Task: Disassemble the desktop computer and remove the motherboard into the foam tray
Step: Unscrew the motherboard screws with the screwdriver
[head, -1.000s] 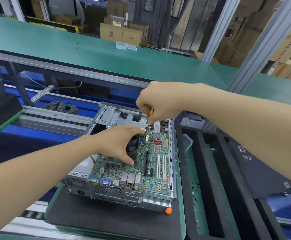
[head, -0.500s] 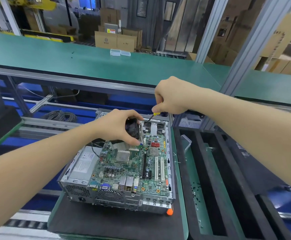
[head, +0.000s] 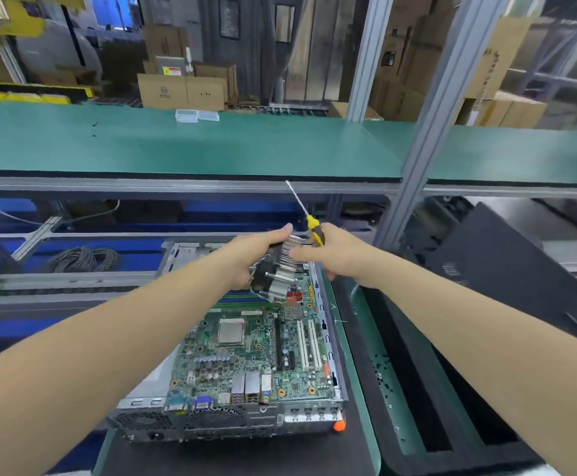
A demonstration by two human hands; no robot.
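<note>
The foam tray (head: pixel 465 407) waits right of the computer case (head: pixel 225 424), with the motherboard (head: pixel 245 365) still inside. The cooler (head: pixel 276 269), seated 1 second ago, is lifted clear in the gripping left hand (head: pixel 249 255), baring the processor (head: pixel 231 332). The right hand (head: pixel 342 259) grips the screwdriver (head: pixel 314 230). Freeing the board likely comes next.

A green-topped shelf (head: pixel 211 146) runs across, framed by aluminium posts (head: pixel 429 125). Cardboard boxes (head: pixel 184 89) stand stacked behind it. A cable coil (head: pixel 84 259) lies below.
</note>
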